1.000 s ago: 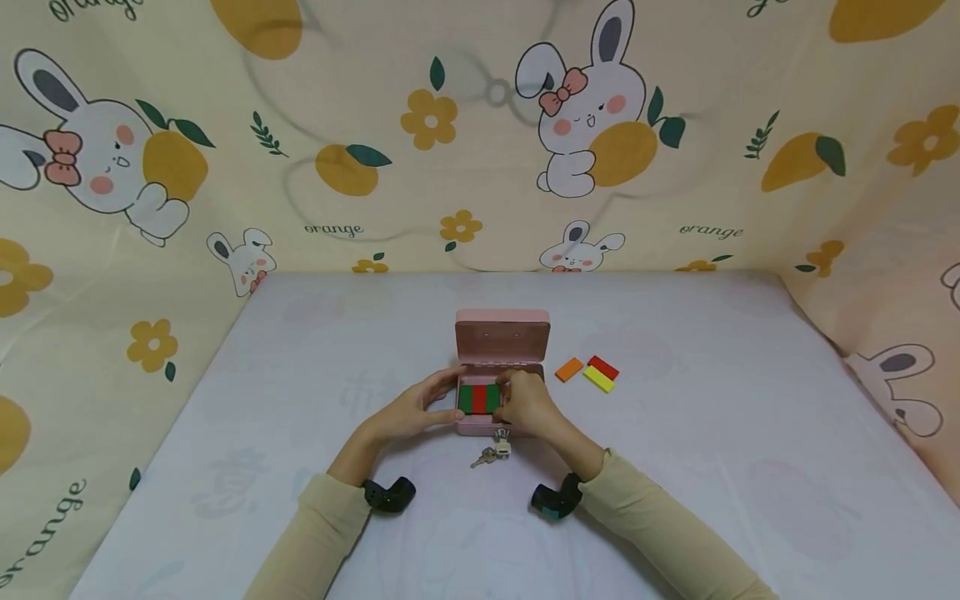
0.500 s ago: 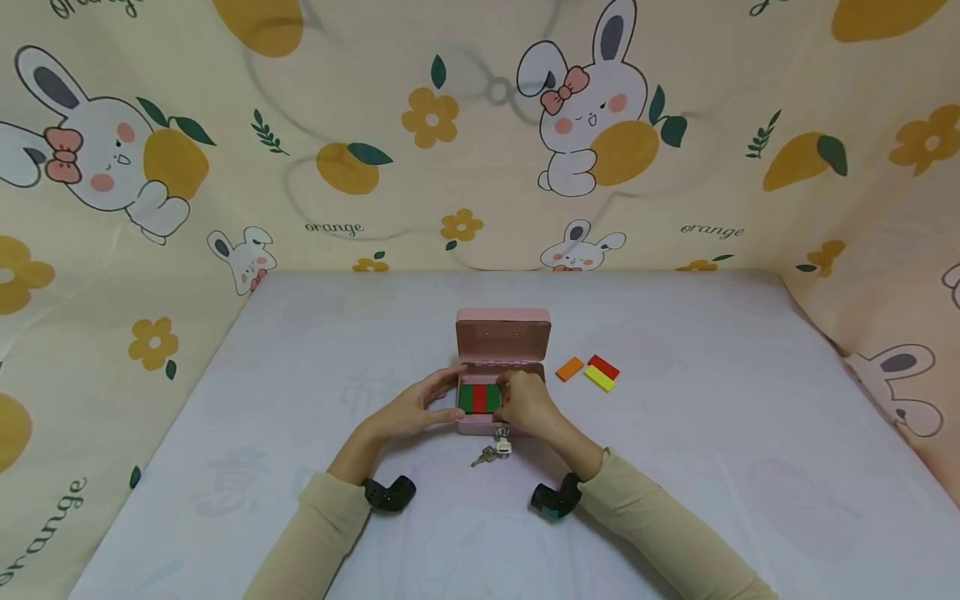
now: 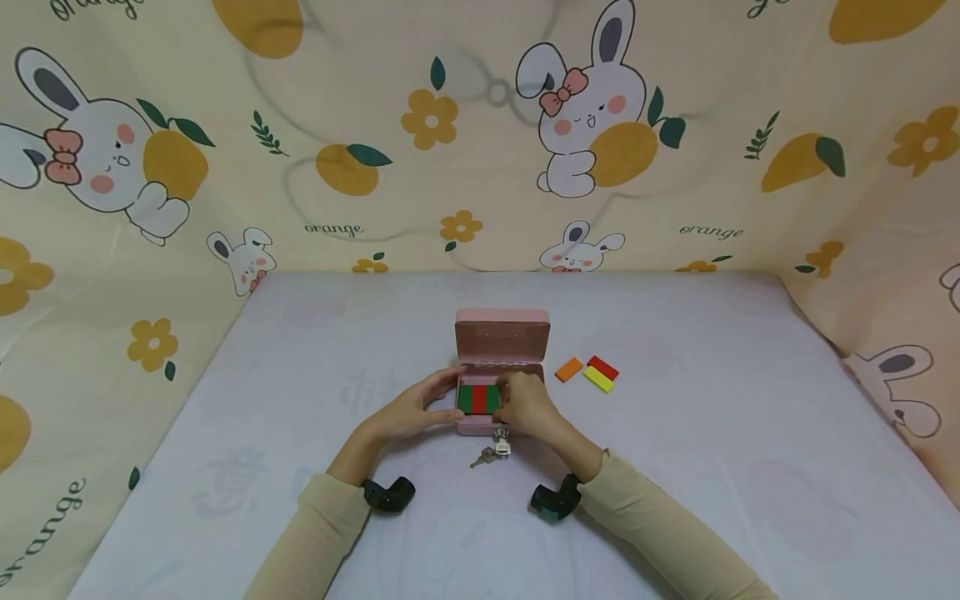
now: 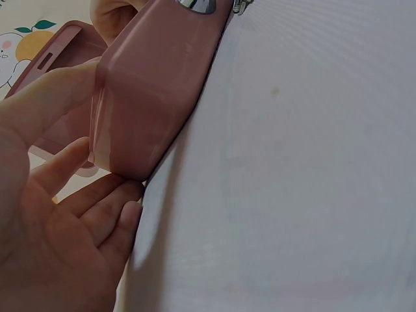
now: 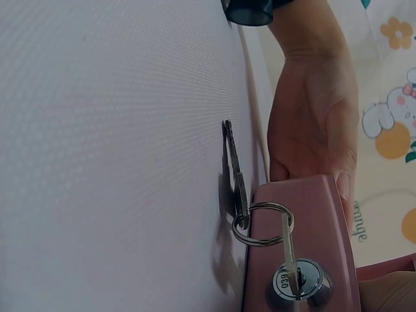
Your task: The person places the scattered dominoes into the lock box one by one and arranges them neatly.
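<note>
A small pink metal cash box (image 3: 472, 428) stands on the white-covered table, its lid (image 3: 502, 335) raised. My left hand (image 3: 405, 410) holds the box's left end, thumb on the front rim, fingers along the side wall, as the left wrist view shows. Inside lies a row of flat domino-like blocks: a red domino (image 3: 479, 399) between a green domino (image 3: 466, 399) and another green domino (image 3: 492, 400). My right hand (image 3: 527, 403) reaches into the box with curled fingers and pinches the right green domino's end; its fingertips are partly hidden.
An orange domino (image 3: 568, 370), a red one (image 3: 603, 368) and a yellow one (image 3: 598, 379) lie right of the box. At the box front a key (image 5: 289, 253) sits in the lock (image 5: 302, 283), with a second key (image 5: 236, 169) hanging on the ring (image 5: 263, 206). Printed cloth surrounds the table.
</note>
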{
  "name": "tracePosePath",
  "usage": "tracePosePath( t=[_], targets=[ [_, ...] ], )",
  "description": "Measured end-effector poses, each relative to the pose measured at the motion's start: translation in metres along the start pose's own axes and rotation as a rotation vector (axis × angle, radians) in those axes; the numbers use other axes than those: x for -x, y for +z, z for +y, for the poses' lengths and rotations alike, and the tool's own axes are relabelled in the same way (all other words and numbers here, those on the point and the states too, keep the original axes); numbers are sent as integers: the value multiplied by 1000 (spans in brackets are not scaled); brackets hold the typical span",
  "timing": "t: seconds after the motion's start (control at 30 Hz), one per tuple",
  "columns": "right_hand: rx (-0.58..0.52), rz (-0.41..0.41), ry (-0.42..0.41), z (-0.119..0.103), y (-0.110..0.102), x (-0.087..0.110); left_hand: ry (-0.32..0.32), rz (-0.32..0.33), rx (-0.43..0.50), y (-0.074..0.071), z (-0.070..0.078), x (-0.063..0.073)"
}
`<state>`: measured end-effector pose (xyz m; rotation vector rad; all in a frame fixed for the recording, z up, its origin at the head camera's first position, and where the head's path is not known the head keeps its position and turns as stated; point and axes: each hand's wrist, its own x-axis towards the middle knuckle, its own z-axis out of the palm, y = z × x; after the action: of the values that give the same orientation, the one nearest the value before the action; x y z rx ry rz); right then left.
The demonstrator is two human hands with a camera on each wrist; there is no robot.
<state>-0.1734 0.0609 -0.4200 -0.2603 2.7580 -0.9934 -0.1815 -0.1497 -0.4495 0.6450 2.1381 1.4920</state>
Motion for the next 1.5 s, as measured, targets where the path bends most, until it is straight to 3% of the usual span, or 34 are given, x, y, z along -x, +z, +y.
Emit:
tracePosePath(
  t=[0.3,0.7,1.0,1.5],
  targets=[
    [-30,14,-8,1,-2,2,2,-1,0,1,-1,-1],
    [-195,-2,-65,5,-10,9,-13,-4,-3,1,0,0],
    [-185,59,-70,4,-16,15,-14,-7,0,0,1,0],
    [-266,92,-16,14,-30,29,-46,12,-7,1,1,1]
  ],
)
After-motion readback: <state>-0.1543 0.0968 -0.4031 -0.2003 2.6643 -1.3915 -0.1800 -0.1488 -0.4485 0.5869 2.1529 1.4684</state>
